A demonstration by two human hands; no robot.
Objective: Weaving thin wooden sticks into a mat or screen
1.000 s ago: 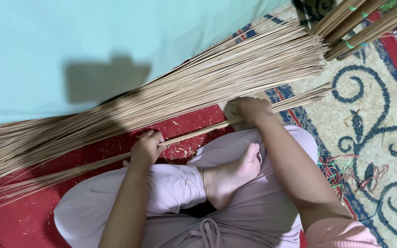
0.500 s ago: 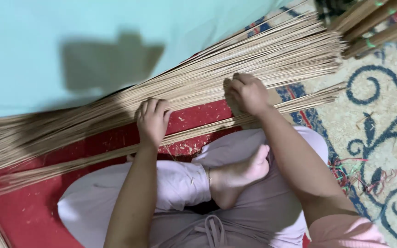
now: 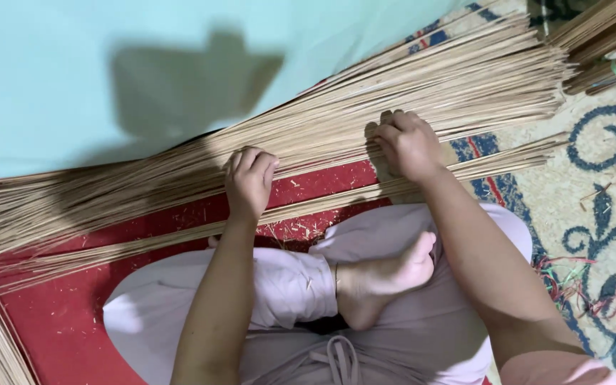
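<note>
The person sits cross-legged on the floor. A large pile of long, thin, pale tan sticks (image 3: 322, 135) lies fanned across the floor against a pale turquoise wall (image 3: 73, 71). A smaller, separate row of the same thin sticks (image 3: 322, 203) lies nearer the legs, on a red carpet (image 3: 44, 314).

The left hand (image 3: 249, 182) rests palm down on the near edge of the large pile, fingers curled over the sticks; whether any stick is pinched cannot be told. The right hand (image 3: 408, 146) presses on the same pile further along, fingers bent, grip likewise unclear. The spacing of the hands probably steadies the long sticks at two points.

Bound bundles of thicker sticks (image 3: 607, 50) lie at the upper right. Loose coloured threads (image 3: 579, 285) lie on the cream patterned rug (image 3: 593, 192).
</note>
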